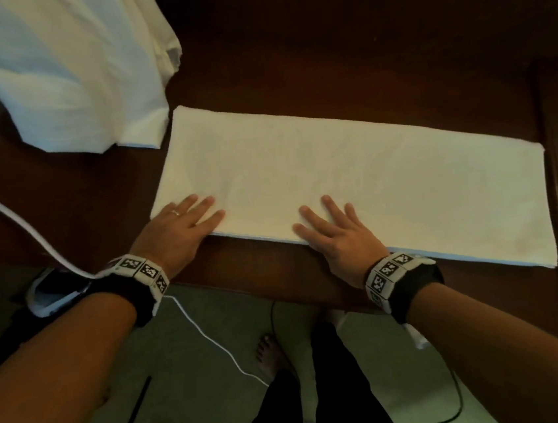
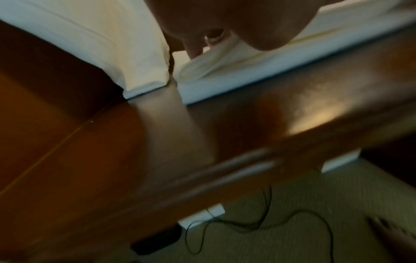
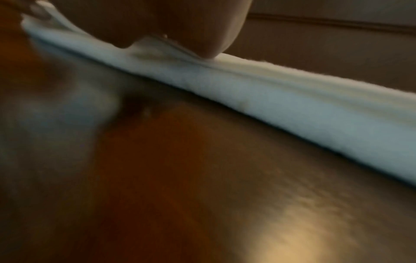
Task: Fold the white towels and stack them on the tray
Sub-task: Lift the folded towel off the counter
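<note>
A white towel point(image 1: 353, 182), folded into a long strip, lies flat on the dark wooden table point(image 1: 322, 51). My left hand point(image 1: 182, 225) rests flat on its near left corner with straight fingers. My right hand point(image 1: 334, 229) presses flat on its near edge, a little right of the left hand, fingers spread. In the left wrist view the towel's layered corner point(image 2: 202, 74) shows under my palm point(image 2: 236, 23). The right wrist view shows the towel's thick near edge point(image 3: 292, 113) under the heel of my hand point(image 3: 157, 23). A wooden tray's rim point(image 1: 557, 182) sits at the far right.
A second white cloth point(image 1: 66, 68) lies heaped at the table's back left, close to the folded towel's far left corner. A white cable point(image 1: 24, 224) crosses the left side. Below the table edge are green carpet point(image 1: 197, 368), black cables and my legs.
</note>
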`<state>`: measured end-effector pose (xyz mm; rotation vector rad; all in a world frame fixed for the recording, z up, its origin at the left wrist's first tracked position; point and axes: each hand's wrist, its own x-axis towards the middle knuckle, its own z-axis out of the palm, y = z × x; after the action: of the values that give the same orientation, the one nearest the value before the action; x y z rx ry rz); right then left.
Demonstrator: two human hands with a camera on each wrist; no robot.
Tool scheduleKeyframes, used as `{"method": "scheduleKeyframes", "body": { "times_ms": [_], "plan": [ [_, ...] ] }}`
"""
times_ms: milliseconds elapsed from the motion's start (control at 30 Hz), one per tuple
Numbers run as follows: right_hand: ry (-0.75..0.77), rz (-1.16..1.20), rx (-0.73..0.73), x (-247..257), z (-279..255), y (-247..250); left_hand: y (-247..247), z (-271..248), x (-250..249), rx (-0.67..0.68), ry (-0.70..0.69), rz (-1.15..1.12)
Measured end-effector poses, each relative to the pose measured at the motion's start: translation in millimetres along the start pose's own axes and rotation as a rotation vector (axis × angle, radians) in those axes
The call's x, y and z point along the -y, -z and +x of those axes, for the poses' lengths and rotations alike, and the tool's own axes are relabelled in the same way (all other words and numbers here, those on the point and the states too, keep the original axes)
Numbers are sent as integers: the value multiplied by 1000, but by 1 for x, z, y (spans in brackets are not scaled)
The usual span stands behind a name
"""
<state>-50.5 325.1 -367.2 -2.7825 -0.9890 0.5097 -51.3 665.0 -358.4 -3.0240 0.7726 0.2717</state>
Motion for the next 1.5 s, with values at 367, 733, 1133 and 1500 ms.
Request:
{"method": "scheduleKeyframes", "body": {
  "times_ms": [367, 733, 1133, 1500],
  "plan": [
    [-418, -2, 37, 1, -5, 16, 8, 25, -6, 285, 418, -107],
    [-580, 11, 201, -24, -15, 26, 9, 102, -45, 245, 286, -89],
    [-507, 71, 191, -41, -18, 30, 14, 109, -85, 151, 272, -147],
    [-884, 100, 108, -172, -133, 27, 4, 130, -112, 210, 383, -130]
  ]
}}
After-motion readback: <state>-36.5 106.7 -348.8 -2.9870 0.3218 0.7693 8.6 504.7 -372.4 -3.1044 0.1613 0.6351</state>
